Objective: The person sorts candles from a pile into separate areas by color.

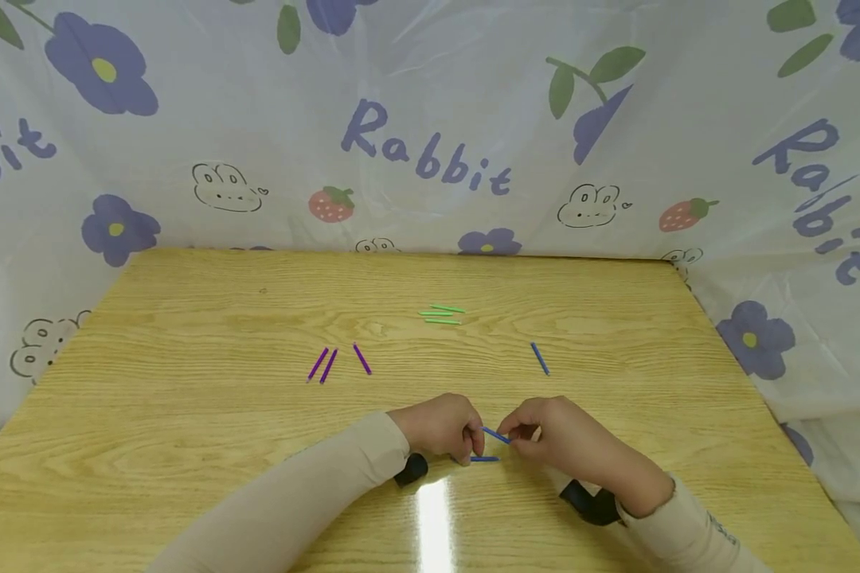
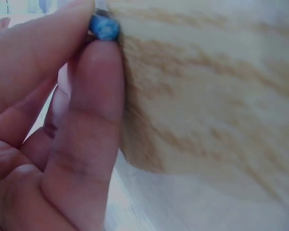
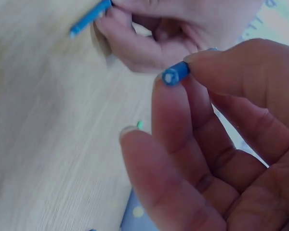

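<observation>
My left hand (image 1: 446,426) pinches a short blue stick (image 1: 486,458) between thumb and finger, low over the table. In the left wrist view only the mottled end of that blue stick (image 2: 105,28) shows between the fingertips. Facing it, my right hand (image 1: 562,436) pinches a second blue stick (image 1: 496,435) by its right end. The stick's other end reaches right up to the left hand's fingers in the head view. In the right wrist view, this second stick (image 3: 176,73) has a pale centre at its end. A third blue stick (image 1: 540,359) lies beyond the right hand.
Three purple sticks (image 1: 361,359) lie on the wooden table (image 1: 186,334) to the left, two of them side by side. Farther back are three green sticks (image 1: 444,321) in a loose row. A printed cloth (image 1: 430,95) hangs behind the table and along its sides.
</observation>
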{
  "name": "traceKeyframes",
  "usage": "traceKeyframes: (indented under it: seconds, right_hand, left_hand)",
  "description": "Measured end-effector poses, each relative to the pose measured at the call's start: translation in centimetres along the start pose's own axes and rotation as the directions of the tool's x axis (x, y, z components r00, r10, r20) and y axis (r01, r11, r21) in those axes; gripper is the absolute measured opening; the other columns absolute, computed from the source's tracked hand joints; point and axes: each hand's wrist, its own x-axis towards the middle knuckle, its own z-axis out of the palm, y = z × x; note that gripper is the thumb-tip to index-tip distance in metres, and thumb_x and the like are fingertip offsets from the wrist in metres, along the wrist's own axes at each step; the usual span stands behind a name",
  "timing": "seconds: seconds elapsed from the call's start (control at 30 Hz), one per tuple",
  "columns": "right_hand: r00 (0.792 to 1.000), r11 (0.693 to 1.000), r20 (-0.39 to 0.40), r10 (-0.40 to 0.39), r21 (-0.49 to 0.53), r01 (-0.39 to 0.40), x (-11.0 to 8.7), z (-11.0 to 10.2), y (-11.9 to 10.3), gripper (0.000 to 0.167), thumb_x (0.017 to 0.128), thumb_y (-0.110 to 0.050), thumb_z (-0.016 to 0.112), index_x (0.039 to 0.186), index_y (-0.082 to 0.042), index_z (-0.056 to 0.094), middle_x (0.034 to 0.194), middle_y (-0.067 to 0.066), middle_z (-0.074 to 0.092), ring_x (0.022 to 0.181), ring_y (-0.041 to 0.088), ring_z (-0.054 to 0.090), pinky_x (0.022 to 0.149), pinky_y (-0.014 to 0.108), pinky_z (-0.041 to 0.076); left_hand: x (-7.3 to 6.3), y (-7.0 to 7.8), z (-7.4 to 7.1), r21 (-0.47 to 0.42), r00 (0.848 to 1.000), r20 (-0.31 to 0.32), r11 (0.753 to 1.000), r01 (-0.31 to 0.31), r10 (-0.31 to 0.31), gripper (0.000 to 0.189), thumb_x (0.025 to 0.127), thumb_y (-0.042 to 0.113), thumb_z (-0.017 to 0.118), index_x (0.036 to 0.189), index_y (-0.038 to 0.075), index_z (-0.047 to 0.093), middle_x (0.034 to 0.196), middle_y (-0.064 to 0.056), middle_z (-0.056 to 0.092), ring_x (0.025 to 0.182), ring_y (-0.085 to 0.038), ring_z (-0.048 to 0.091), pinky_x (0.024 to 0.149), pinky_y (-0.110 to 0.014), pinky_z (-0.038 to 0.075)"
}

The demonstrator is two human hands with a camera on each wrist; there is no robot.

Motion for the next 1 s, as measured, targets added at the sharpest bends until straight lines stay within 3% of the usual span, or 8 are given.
traceKeyframes:
  seconds: [0.37, 0.73, 1.0]
  right_hand:
    - [0.985, 0.997, -0.152, 0.082, 0.014, -0.080, 0.4, -1.0, 1.4, 0.013, 0.089, -0.005, 0.065, 0.099, -0.005, 0.072, 0.086, -0.002, 0.067, 0.080, 0.010, 0.061, 0.065, 0.024, 0.051]
    - [0.935, 0.973, -0.273, 0.227, 0.017, -0.231, 0.7, -2.3, 2.9, 0.017, 0.089, -0.008, 0.066, 0.105, -0.004, 0.071, 0.089, 0.003, 0.070, 0.086, 0.020, 0.064, 0.068, 0.031, 0.051]
    - [0.897, 0.948, -0.306, 0.319, 0.110, -0.299, 0.9, -3.3, 4.4, 0.023, 0.092, -0.010, 0.063, 0.113, 0.000, 0.068, 0.099, 0.012, 0.070, 0.094, 0.027, 0.065, 0.074, 0.036, 0.054]
  left_hand:
    - [0.1, -0.2, 0.1, 0.008, 1.000, 0.002, 1.000, -0.021, 0.021, 0.014, 0.078, -0.012, 0.067, 0.079, 0.002, 0.070, 0.064, 0.003, 0.056, 0.056, -0.006, 0.044, 0.052, -0.017, 0.036]
    - [-0.2, -0.1, 0.1, 0.005, 1.000, -0.005, 1.000, -0.026, 0.026, 0.013, 0.079, -0.012, 0.066, 0.080, 0.001, 0.070, 0.065, 0.002, 0.056, 0.057, -0.006, 0.043, 0.052, -0.017, 0.036]
    - [-0.1, -0.1, 0.1, 0.005, 1.000, -0.007, 1.000, -0.007, 0.007, 0.014, 0.081, -0.011, 0.066, 0.081, 0.003, 0.070, 0.066, 0.003, 0.055, 0.056, -0.008, 0.042, 0.052, -0.018, 0.036]
